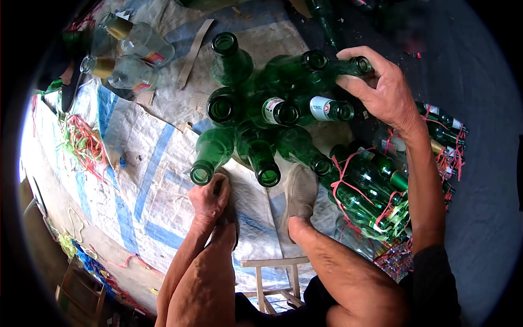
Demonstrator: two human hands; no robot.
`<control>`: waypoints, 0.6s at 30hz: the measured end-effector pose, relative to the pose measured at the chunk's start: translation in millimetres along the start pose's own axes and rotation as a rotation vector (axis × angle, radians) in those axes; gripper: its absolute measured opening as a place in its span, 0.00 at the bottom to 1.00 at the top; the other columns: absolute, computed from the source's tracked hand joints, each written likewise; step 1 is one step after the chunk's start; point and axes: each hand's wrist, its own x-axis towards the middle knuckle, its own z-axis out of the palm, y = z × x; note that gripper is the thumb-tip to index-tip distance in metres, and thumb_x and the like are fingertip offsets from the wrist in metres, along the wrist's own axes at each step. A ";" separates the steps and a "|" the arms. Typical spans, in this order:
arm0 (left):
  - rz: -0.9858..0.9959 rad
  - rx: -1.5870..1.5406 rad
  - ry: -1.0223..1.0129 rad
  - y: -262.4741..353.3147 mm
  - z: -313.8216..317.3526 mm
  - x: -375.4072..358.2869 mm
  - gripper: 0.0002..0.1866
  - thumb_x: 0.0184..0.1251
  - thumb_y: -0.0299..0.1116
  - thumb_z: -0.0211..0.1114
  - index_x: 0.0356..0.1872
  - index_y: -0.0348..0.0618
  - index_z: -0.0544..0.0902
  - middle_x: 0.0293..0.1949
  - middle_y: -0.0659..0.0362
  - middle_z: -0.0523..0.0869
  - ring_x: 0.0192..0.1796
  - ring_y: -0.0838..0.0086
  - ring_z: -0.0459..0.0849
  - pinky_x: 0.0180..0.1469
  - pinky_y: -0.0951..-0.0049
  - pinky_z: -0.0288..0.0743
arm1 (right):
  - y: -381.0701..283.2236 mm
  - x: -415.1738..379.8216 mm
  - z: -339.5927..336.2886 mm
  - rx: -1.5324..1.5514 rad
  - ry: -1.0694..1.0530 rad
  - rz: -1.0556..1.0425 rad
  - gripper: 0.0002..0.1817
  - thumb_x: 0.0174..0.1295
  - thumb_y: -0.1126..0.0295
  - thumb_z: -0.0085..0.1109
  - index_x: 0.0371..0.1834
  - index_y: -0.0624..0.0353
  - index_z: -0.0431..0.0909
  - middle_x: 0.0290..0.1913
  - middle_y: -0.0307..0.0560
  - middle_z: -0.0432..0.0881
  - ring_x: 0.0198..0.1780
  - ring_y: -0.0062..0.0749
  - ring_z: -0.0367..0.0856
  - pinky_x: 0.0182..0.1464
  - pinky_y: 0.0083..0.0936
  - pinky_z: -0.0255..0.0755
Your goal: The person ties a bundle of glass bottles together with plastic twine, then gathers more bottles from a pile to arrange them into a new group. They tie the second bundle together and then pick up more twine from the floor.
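Several green glass bottles [220, 146] stand in a close cluster in front of me, their open mouths facing up. Two of them carry labels on the neck. My right hand [381, 87] is at the far right of the cluster, thumb and fingers around the neck of a green bottle [360, 65]. Low at the left of the cluster, my left hand [210, 197] is closed beside my shoe, just below the mouth of the front-left bottle. What its fingers hold, if anything, is hidden.
Green bottles tied with pink string [357, 188] lie at the right. Clear bottles with gold necks [128, 73] lie at the upper left. Tangled string [81, 143] is on the white and blue sheet [141, 218]. A wooden stool [275, 262] stands near my legs.
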 end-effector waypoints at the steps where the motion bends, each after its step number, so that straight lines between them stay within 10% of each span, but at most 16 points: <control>1: -0.002 0.006 -0.003 0.7 0.4 -0.3 0.06 0.63 0.31 0.78 0.39 0.52 0.91 0.33 0.54 0.91 0.33 0.54 0.91 0.37 0.59 0.84 | 7.1 0.7 1.5 0.063 -0.046 0.031 0.22 0.67 0.71 0.75 0.64 0.58 0.84 0.34 0.34 0.84 0.33 0.16 0.78 0.36 0.24 0.73; 11: -0.160 -0.112 -0.046 -39.2 -13.0 9.4 0.11 0.71 0.32 0.74 0.47 0.37 0.86 0.37 0.46 0.88 0.38 0.48 0.89 0.43 0.61 0.83 | 47.9 21.4 24.7 -0.136 -0.435 0.252 0.28 0.64 0.70 0.71 0.69 0.58 0.85 0.55 0.49 0.94 0.52 0.32 0.91 0.59 0.32 0.83; 15: -0.095 -0.258 0.137 -21.2 -39.1 92.5 0.14 0.87 0.34 0.65 0.57 0.31 0.88 0.40 0.56 0.92 0.40 0.77 0.86 0.44 0.74 0.80 | 70.6 25.9 48.5 -0.186 -0.488 0.355 0.27 0.62 0.68 0.74 0.66 0.59 0.86 0.57 0.50 0.94 0.56 0.37 0.91 0.63 0.34 0.82; 18: -0.218 -0.418 0.057 -9.4 -49.2 160.5 0.21 0.87 0.40 0.66 0.68 0.36 0.87 0.44 0.56 0.93 0.40 0.78 0.87 0.41 0.77 0.79 | 83.1 22.8 62.4 0.030 -0.323 0.237 0.28 0.61 0.69 0.77 0.67 0.58 0.85 0.60 0.49 0.92 0.60 0.38 0.89 0.66 0.35 0.82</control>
